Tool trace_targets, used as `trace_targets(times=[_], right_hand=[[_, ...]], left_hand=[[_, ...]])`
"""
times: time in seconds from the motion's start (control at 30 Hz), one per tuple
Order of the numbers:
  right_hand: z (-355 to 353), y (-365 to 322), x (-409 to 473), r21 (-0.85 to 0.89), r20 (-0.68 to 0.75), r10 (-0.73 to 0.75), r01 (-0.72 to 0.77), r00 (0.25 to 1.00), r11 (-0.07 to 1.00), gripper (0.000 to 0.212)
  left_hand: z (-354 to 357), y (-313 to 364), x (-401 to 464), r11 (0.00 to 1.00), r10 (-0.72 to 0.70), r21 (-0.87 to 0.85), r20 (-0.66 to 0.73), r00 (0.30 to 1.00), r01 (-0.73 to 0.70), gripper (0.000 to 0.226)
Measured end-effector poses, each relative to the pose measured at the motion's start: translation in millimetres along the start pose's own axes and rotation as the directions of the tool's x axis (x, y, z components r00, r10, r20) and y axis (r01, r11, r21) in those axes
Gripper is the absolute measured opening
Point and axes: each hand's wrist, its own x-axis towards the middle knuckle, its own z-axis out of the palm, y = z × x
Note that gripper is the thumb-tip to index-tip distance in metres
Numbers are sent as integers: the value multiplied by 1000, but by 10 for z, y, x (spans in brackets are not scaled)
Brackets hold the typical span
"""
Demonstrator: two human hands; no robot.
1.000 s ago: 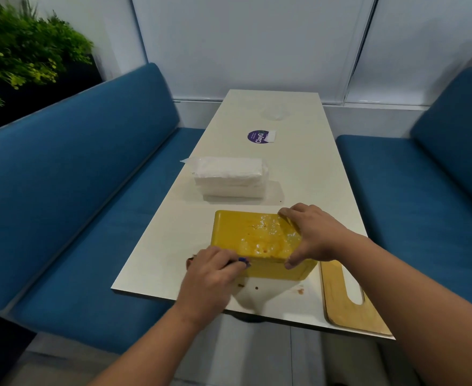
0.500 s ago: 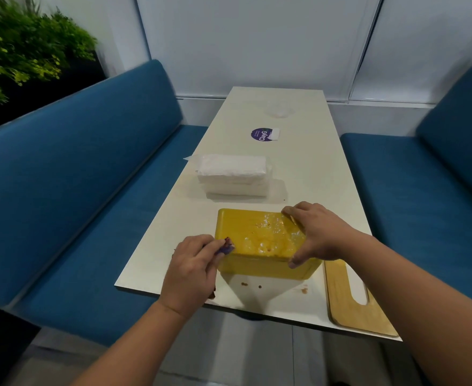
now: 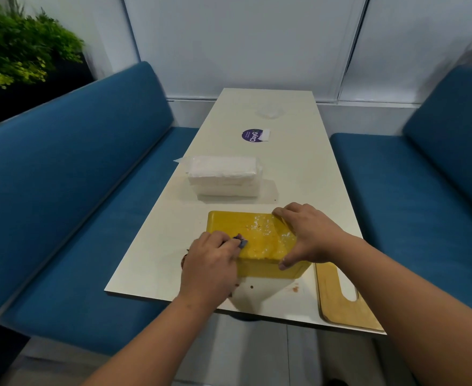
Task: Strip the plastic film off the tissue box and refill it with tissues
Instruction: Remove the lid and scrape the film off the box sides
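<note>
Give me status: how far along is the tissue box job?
Early. Nothing looks finished: the yellow rectangular tissue box lies on the white table with wrinkled film on top. In hand: right hand steadies it; left hand works a small blue tool at the film. Left: stripping, then loading the wrapped white tissue pack.

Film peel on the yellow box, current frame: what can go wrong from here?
1. The left hand works a small blue tool at the yellow box, near the right hand bracing it; a slip could nick those fingers or scratch the box.
2. The film looks wrinkled and patchy on top, so it may tear off in scraps.
3. The wooden board overhangs the table edge; the right forearm could knock it off.
</note>
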Motion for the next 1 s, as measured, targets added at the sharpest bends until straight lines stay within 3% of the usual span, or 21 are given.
trace_targets(times=[0.1,0.27,0.47,0.67,0.87,0.93,1.0], right_hand=[[1,-2,-1,-9,-7,-4,4,1000,1000,122],[1,3,17,3,-11,-1,1,1000,1000,120],[-23,29,52,13,18,5,-5,1000,1000,123],[-20,10,47,7,10,3,-3,1000,1000,123],[-19,14,12,8,5,-4,4,1000,1000,123],[-16,7,13,-3,4,-5,5,1000,1000,123],[-17,-8,18,-18,6,-5,5,1000,1000,123]], left_hand=[[61,137,-17,1000,-21,6,-30,999,21,13],[250,417,20,991,123,-58,62,990,-120,8],[107,130,-94,995,-84,-50,-13,996,84,11],[200,354,52,998,48,-42,58,997,-46,5],[63,-84,240,964,-259,78,41,965,256,14],[100,-3,293,968,-246,73,55,968,241,14],[165,186,302,989,-147,19,119,982,145,13]])
